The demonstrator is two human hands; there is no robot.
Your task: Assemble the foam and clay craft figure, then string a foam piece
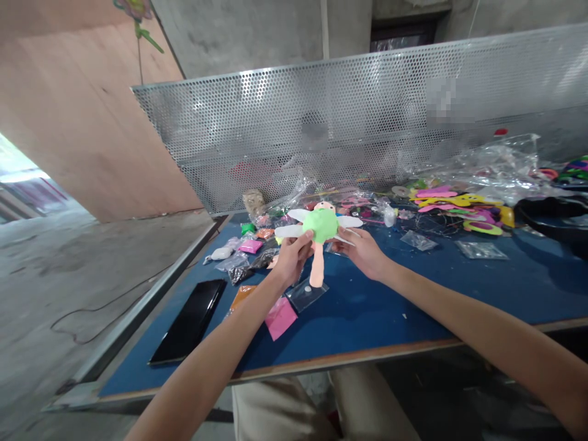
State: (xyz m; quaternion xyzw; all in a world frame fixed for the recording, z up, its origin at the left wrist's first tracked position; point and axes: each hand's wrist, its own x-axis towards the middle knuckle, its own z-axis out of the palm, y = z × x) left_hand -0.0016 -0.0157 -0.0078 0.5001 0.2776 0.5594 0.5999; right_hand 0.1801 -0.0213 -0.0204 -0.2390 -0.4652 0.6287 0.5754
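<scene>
Your left fingers point(303, 241) and right fingers point(356, 241) grasp a green winged figure point(321, 225) from both sides. A pink packet point(280, 321) lies on the blue surface point(362, 318).

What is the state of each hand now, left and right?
Left hand: closed, holding the green winged figure at its left side.
Right hand: closed, holding its right side.
</scene>
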